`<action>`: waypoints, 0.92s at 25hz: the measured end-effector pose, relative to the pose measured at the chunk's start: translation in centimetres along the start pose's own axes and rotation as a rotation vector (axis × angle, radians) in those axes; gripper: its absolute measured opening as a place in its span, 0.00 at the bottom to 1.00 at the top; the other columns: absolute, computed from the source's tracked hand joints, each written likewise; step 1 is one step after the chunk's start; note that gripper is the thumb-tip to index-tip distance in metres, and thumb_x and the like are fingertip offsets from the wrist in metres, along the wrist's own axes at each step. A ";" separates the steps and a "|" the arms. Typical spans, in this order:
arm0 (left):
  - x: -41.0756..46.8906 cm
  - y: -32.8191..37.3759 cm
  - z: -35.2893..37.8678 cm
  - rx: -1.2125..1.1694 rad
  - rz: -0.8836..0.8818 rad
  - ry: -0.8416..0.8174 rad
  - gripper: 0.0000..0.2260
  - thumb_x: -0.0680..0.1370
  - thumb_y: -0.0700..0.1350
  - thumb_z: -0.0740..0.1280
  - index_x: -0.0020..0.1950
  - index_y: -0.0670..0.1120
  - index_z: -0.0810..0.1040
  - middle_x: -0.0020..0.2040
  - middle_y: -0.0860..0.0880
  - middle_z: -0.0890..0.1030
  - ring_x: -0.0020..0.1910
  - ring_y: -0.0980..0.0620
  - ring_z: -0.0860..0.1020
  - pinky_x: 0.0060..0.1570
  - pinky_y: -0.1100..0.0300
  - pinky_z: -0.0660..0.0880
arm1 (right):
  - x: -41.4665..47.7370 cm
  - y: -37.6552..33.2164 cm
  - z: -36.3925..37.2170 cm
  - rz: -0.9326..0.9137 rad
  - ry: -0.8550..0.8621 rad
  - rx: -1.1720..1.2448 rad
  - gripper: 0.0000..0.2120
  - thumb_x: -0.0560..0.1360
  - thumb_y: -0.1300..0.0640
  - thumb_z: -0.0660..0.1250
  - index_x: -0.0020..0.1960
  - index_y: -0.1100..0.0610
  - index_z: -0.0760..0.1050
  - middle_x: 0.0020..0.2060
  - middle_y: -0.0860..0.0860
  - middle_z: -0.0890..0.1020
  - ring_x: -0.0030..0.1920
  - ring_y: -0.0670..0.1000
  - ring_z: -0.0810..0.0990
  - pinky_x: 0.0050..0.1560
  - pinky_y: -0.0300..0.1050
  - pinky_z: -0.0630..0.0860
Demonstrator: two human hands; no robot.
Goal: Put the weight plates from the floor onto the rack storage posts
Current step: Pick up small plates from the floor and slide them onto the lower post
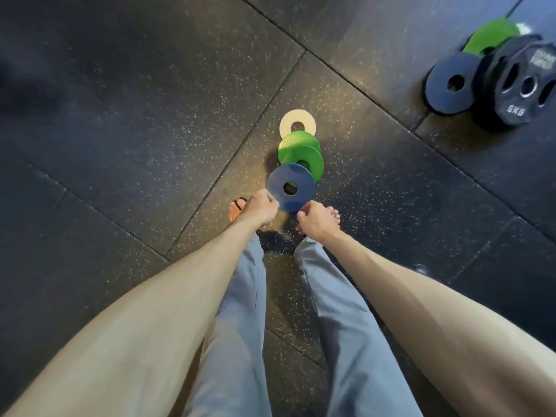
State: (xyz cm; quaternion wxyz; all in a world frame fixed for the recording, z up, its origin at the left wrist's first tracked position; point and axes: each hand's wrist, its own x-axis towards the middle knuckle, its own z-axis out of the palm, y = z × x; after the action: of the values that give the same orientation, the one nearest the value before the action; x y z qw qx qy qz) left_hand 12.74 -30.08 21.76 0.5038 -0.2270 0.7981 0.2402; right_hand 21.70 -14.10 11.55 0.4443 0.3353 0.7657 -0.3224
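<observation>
A small blue weight plate (296, 179) lies at the near end of a row on the rubber floor, overlapping two green plates (298, 147) with a white plate (288, 121) beyond them. My left hand (260, 206) grips the blue plate's left edge and my right hand (314, 218) grips its lower right edge. Both arms reach straight down from me.
At the top right, a second pile holds a blue plate (442, 76), a black 5 kg plate (523, 85) and a green plate (490, 34). My feet (237, 207) in sandals stand just behind the row. No rack posts are in view.
</observation>
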 end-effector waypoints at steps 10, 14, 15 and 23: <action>21.2 0.7 3.7 -0.051 0.060 0.143 0.18 0.81 0.48 0.63 0.66 0.40 0.70 0.65 0.39 0.75 0.65 0.40 0.74 0.63 0.53 0.69 | 6.5 -5.3 7.1 -0.166 0.030 -0.103 0.16 0.78 0.57 0.60 0.64 0.60 0.69 0.59 0.59 0.77 0.61 0.61 0.74 0.58 0.56 0.73; 26.7 -1.3 6.3 -0.071 0.050 0.075 0.24 0.81 0.58 0.60 0.68 0.41 0.71 0.66 0.42 0.75 0.65 0.43 0.73 0.61 0.55 0.69 | 11.1 -4.5 10.6 -0.282 0.224 -0.262 0.22 0.76 0.54 0.65 0.67 0.60 0.68 0.59 0.58 0.75 0.59 0.60 0.73 0.55 0.55 0.72; 27.5 -1.8 6.8 -0.055 0.059 0.060 0.24 0.80 0.59 0.59 0.65 0.42 0.72 0.64 0.43 0.76 0.63 0.43 0.74 0.58 0.55 0.70 | 11.8 -4.3 11.1 -0.289 0.272 -0.300 0.24 0.75 0.52 0.66 0.68 0.60 0.68 0.58 0.57 0.74 0.57 0.60 0.73 0.53 0.54 0.72; 25.1 -1.1 5.3 0.080 0.320 0.124 0.25 0.75 0.67 0.61 0.37 0.45 0.72 0.31 0.51 0.75 0.39 0.45 0.76 0.44 0.53 0.71 | 11.4 -3.2 11.6 -0.337 0.426 -0.314 0.43 0.67 0.40 0.72 0.72 0.65 0.63 0.59 0.57 0.74 0.61 0.59 0.73 0.58 0.55 0.70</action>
State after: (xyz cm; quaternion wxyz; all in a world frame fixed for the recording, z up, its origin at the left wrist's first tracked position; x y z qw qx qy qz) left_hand 7.32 -30.69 -3.33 0.4176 -0.0912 0.8624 0.2711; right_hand 20.21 -22.47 -2.61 0.2603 0.1910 0.9268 -0.1918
